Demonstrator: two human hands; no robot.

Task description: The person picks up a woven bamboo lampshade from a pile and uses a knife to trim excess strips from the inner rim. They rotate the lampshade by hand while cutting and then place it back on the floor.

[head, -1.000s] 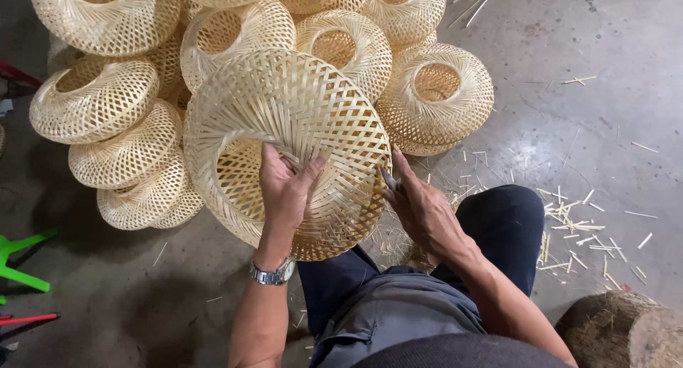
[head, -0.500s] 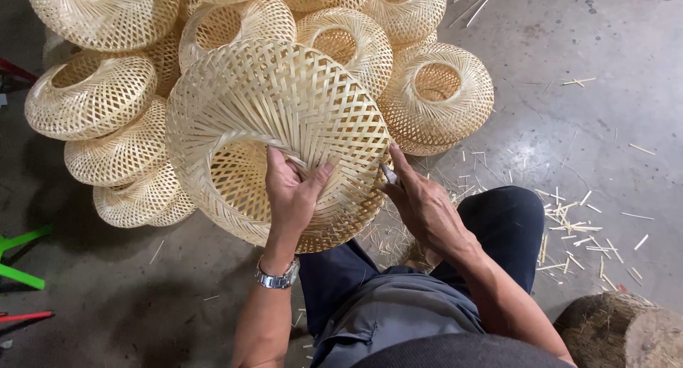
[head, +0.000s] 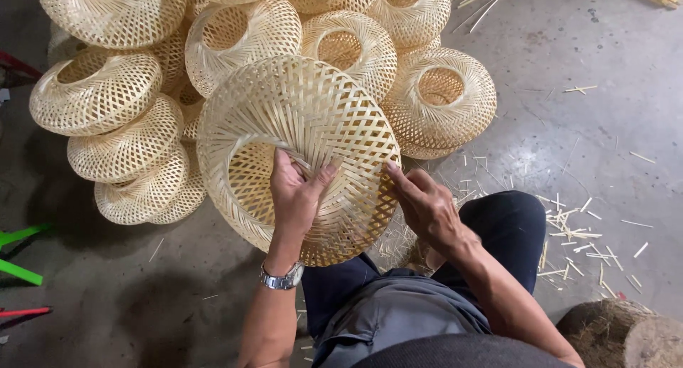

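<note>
woven bamboo shade (head: 306,119) gripped between left hand (head: 297,197) and right hand (head: 425,206).

A heap of woven shades (head: 114,91) crowds the floor ahead and to the left, packed tight against the held shade (head: 299,147) with no gap to reach through. To the right, bare concrete (head: 590,69) lies open, strewn only with flat bamboo offcuts (head: 576,233). A stump (head: 626,336) blocks the near right corner; green bars (head: 18,254) sit at far left.

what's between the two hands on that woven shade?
In the head view, only the woven bamboo shade's own lattice wall spans between the left hand and the right hand; nothing else lies there.
</note>
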